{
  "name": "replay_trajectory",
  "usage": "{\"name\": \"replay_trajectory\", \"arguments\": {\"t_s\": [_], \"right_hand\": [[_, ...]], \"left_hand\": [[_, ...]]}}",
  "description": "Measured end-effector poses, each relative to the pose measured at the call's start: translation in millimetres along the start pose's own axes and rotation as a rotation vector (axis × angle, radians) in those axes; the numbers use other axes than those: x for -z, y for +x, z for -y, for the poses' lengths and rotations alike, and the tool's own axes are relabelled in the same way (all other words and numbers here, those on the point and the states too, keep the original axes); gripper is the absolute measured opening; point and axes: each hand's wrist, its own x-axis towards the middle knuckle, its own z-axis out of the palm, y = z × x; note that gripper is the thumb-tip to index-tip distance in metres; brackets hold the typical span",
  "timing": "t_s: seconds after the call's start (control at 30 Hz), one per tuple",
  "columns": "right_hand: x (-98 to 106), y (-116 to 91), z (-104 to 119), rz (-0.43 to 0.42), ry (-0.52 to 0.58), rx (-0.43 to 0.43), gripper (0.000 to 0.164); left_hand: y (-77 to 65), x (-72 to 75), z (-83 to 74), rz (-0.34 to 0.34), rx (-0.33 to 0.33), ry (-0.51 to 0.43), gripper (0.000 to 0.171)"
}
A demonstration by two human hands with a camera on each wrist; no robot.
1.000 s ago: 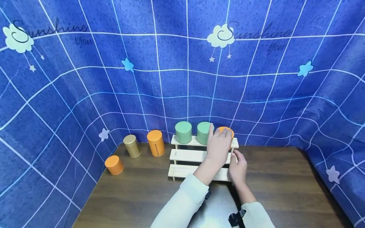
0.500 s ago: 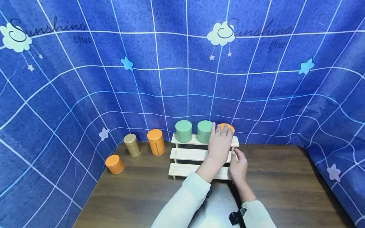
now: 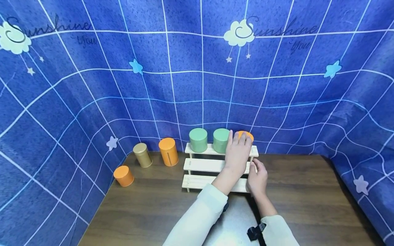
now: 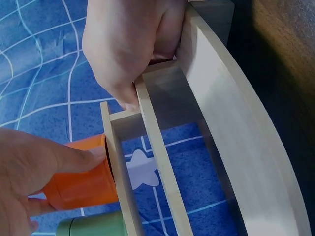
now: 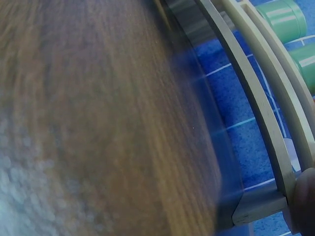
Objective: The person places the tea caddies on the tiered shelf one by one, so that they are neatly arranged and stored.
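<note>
A pale wooden three-step rack (image 3: pixel 204 165) stands on the brown table. My left hand (image 3: pixel 237 155) reaches across it and holds an orange tin (image 4: pixel 81 182) at the right end of the top step. The left wrist view shows the thumb along the tin's side near its base and the fingers on the opposite side. Two green tins (image 3: pixel 198 140) (image 3: pixel 220 140) stand to its left on the same step. My right hand (image 3: pixel 258 179) grips the rack's right end, its fingers curled in around the side frame. Both lower steps are partly covered by the left hand and forearm.
Left of the rack, a tall orange tin (image 3: pixel 168 152), a gold tin (image 3: pixel 142 155) and a short orange tin (image 3: pixel 123 176) stand on the table (image 3: pixel 144 208). A blue patterned cloth (image 3: pixel 184 85) hangs behind and along both sides. A shiny grey surface (image 3: pixel 235 225) lies between the forearms.
The scene sits slightly higher in the head view. My left fingers show a little more of the orange tin's top than a second ago. My right hand stays on the rack's end.
</note>
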Motion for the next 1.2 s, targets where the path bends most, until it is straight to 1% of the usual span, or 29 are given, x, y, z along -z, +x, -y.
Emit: {"name": "replay_trajectory", "arguments": {"t_s": [0.17,0.37,0.47,0.6,0.7,0.97,1.2], "right_hand": [[0,0,0,-0.002,0.004,-0.008,0.035],[-2,-5,-6,-0.010,-0.007,-0.015,0.035],[-1,-6,-6,-0.017,-0.007,-0.015,0.034],[-1,-4,-4,-0.012,0.007,-0.025,0.035],[-1,-2,-3,-0.003,0.019,-0.032,0.035],[-1,-1,0,-0.003,0.019,-0.049,0.035],[-3,-1,1,-0.014,-0.011,-0.022,0.034]], "left_hand": [[1.9,-3.3,-1.8,0.011,0.000,0.003,0.052],[1.7,-13.4,-2.5,0.018,0.003,0.013,0.053],[1.7,-17.3,-2.8,0.001,0.002,0.006,0.051],[3.5,-18.1,-2.5,-0.035,0.003,0.003,0.049],[5.4,-17.4,-2.0,-0.046,0.012,0.005,0.048],[6.8,-13.6,-1.4,-0.005,0.015,-0.013,0.048],[5.6,-14.0,0.8,0.019,0.027,-0.031,0.057]]}}
